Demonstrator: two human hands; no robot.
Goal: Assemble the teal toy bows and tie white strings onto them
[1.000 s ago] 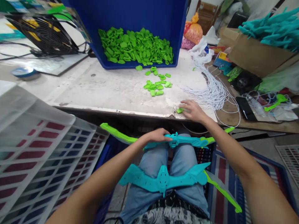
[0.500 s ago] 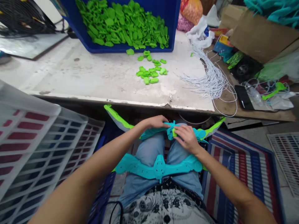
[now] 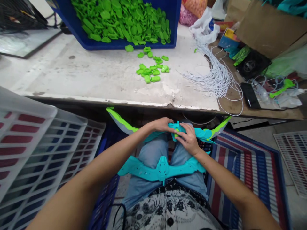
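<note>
Across my knees lies a turquoise toy bow with bright green limb ends. My left hand is closed on its middle, the thumb reaching toward a small green plastic piece. My right hand pinches that piece against the bow's centre; fingers partly cover it, so how far it sits in cannot be seen. Nearer my body, a second turquoise bow part rests across my thighs, untouched by either hand.
On the worktable, loose green pieces lie before a blue bin full of more. White cords spread at the right, near a dark phone. White crates stand left; a striped crate is at the right.
My right hand has shifted slightly left over the bow's centre, and my left thumb is now at the green piece. The view has tilted a little.
</note>
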